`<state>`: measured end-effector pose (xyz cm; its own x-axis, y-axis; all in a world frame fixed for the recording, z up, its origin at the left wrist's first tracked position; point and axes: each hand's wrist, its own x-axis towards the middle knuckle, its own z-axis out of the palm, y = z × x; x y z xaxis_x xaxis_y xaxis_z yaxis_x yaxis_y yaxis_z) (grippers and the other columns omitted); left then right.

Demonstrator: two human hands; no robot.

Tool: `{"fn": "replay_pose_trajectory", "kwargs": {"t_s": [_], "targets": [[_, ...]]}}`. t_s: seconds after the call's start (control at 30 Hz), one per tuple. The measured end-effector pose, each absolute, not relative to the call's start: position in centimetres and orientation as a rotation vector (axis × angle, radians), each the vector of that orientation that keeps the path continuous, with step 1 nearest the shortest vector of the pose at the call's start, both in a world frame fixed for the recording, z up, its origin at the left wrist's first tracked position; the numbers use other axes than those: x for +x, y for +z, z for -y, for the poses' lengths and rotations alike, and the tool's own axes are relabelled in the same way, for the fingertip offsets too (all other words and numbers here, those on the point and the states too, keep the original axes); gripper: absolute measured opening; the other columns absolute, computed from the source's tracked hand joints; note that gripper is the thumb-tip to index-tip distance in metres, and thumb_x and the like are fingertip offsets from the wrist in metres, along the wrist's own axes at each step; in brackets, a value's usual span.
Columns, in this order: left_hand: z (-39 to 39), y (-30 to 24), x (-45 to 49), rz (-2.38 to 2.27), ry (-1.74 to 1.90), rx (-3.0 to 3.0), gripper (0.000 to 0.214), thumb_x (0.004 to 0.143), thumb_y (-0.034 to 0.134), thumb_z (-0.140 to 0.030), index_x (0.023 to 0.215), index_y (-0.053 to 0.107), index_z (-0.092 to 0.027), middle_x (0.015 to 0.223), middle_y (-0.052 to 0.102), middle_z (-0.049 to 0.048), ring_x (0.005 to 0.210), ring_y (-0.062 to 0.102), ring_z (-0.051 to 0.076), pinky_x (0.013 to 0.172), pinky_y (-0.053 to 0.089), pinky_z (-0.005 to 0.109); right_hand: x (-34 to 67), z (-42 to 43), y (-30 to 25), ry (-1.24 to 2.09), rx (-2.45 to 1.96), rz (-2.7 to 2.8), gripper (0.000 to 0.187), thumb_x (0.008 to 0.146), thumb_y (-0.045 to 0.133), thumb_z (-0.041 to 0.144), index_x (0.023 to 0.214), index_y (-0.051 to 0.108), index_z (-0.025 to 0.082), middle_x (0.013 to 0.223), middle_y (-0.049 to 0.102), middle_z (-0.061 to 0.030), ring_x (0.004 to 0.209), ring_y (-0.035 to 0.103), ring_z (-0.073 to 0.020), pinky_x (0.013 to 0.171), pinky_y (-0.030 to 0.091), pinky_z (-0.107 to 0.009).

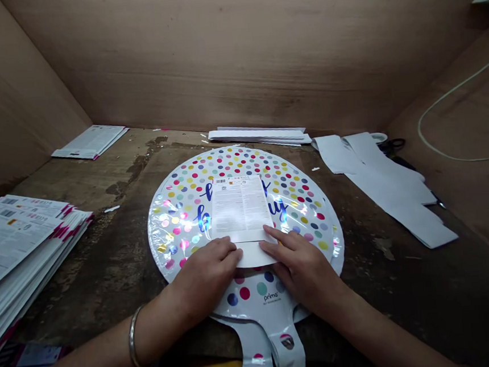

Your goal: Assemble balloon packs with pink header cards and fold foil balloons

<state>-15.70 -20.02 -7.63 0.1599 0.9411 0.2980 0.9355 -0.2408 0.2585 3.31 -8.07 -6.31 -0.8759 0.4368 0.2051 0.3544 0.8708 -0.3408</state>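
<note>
A flat round foil balloon [178,212] with coloured dots and blue lettering lies on the worktop in front of me. On its middle rests a white printed card [240,206]. My left hand [207,272] and my right hand [300,264] lie flat on the balloon at the card's near edge, fingertips pressing on the card's lower corners. The fingers of both hands are stretched out. A metal bangle [133,339] sits on my left wrist. The balloon's tails [271,347] hang over the table's near edge.
A tall stack of printed cards [18,243] sits at the left. More cards [90,141] lie at the back left, and a thin white stack [261,135] behind the balloon. White paper strips [390,188] and scissors [391,146] lie at the right. Brown board walls enclose the worktop.
</note>
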Motion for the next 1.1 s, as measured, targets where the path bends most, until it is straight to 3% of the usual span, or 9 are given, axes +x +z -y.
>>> {"fn": "replay_pose_trajectory", "kwargs": {"t_s": [0.13, 0.27, 0.4, 0.5, 0.57, 0.67, 0.73, 0.9, 1.1], "targets": [[19.9, -7.9, -15.8, -1.986, 0.627, 2.347, 0.022, 0.087, 0.043, -0.011, 0.097, 0.061, -0.017, 0.094, 0.063, 0.0088, 0.085, 0.061, 0.020, 0.074, 0.051, 0.032, 2.9, 8.1, -5.8, 0.608, -0.579, 2.674, 0.031, 0.077, 0.052, 0.003, 0.100, 0.064, 0.019, 0.118, 0.057, -0.0108, 0.107, 0.053, -0.0249, 0.091, 0.045, -0.043], [19.1, -7.5, -16.1, -2.027, 0.645, 2.143, 0.020, 0.089, 0.044, -0.017, 0.087, 0.064, -0.017, 0.082, 0.063, 0.0066, 0.081, 0.059, 0.019, 0.071, 0.048, 0.031, 1.7, 7.5, -5.6, 0.823, -0.691, 2.597, 0.013, 0.085, 0.051, 0.013, 0.083, 0.062, 0.020, 0.098, 0.058, -0.0053, 0.089, 0.057, -0.0182, 0.078, 0.047, -0.032], [18.3, -6.8, -16.9, -2.043, 0.685, 1.872, 0.021, 0.090, 0.047, -0.026, 0.079, 0.063, -0.018, 0.075, 0.062, 0.0040, 0.074, 0.056, 0.018, 0.068, 0.044, 0.031, 0.9, 6.7, -5.4, 0.775, -0.886, 2.661, 0.023, 0.089, 0.051, 0.025, 0.066, 0.051, 0.019, 0.078, 0.053, -0.0018, 0.069, 0.052, -0.0157, 0.062, 0.042, -0.029], [18.3, -6.4, -17.5, -1.953, 0.650, 1.773, 0.018, 0.088, 0.050, -0.029, 0.080, 0.064, -0.020, 0.075, 0.062, 0.0017, 0.073, 0.055, 0.017, 0.067, 0.043, 0.029, 1.0, 6.4, -5.4, 0.827, -0.870, 2.678, 0.021, 0.087, 0.054, 0.026, 0.068, 0.052, 0.019, 0.079, 0.052, -0.0013, 0.070, 0.052, -0.0156, 0.063, 0.041, -0.028], [18.4, -6.3, -17.7, -1.898, 0.660, 1.798, 0.009, 0.084, 0.055, -0.023, 0.083, 0.065, -0.022, 0.077, 0.063, 0.0007, 0.077, 0.056, 0.017, 0.071, 0.042, 0.029, 1.3, 6.4, -5.5, 0.936, -0.757, 2.658, 0.006, 0.083, 0.060, 0.021, 0.078, 0.057, 0.020, 0.087, 0.054, -0.0016, 0.078, 0.053, -0.0162, 0.068, 0.042, -0.028], [18.9, -6.4, -17.3, -1.901, 0.675, 1.890, 0.015, 0.074, 0.060, -0.011, 0.085, 0.064, -0.021, 0.082, 0.064, 0.0012, 0.082, 0.056, 0.018, 0.073, 0.042, 0.030, 1.6, 6.8, -5.7, 0.933, -0.586, 2.632, 0.023, 0.075, 0.059, 0.005, 0.091, 0.062, 0.022, 0.094, 0.056, -0.0027, 0.088, 0.053, -0.0185, 0.077, 0.043, -0.031], [19.3, -6.6, -16.9, -1.915, 0.655, 1.978, 0.015, 0.074, 0.058, -0.008, 0.083, 0.063, -0.020, 0.085, 0.064, 0.0030, 0.083, 0.055, 0.019, 0.072, 0.042, 0.030, 1.5, 7.3, -5.8, 0.845, -0.529, 2.644, 0.027, 0.073, 0.056, -0.001, 0.088, 0.062, 0.021, 0.092, 0.057, -0.0033, 0.089, 0.052, -0.0200, 0.079, 0.042, -0.034], [20.2, -7.1, -16.7, -1.913, 0.661, 2.050, 0.017, 0.082, 0.048, -0.008, 0.081, 0.062, -0.018, 0.084, 0.063, 0.0054, 0.082, 0.056, 0.019, 0.072, 0.043, 0.031, 0.8, 8.0, -5.7, 0.858, -0.592, 2.667, 0.017, 0.079, 0.053, 0.003, 0.078, 0.058, 0.020, 0.084, 0.056, -0.0025, 0.083, 0.051, -0.0188, 0.080, 0.041, -0.035], [20.2, -6.9, -17.3, -1.952, 0.764, 1.865, 0.008, 0.085, 0.055, -0.024, 0.083, 0.062, -0.020, 0.082, 0.062, 0.0031, 0.082, 0.053, 0.018, 0.073, 0.040, 0.032, 0.3, 8.3, -5.5, 0.853, -0.699, 2.687, 0.014, 0.085, 0.052, 0.010, 0.074, 0.055, 0.019, 0.083, 0.053, -0.0038, 0.080, 0.049, -0.0192, 0.070, 0.040, -0.032]]}}
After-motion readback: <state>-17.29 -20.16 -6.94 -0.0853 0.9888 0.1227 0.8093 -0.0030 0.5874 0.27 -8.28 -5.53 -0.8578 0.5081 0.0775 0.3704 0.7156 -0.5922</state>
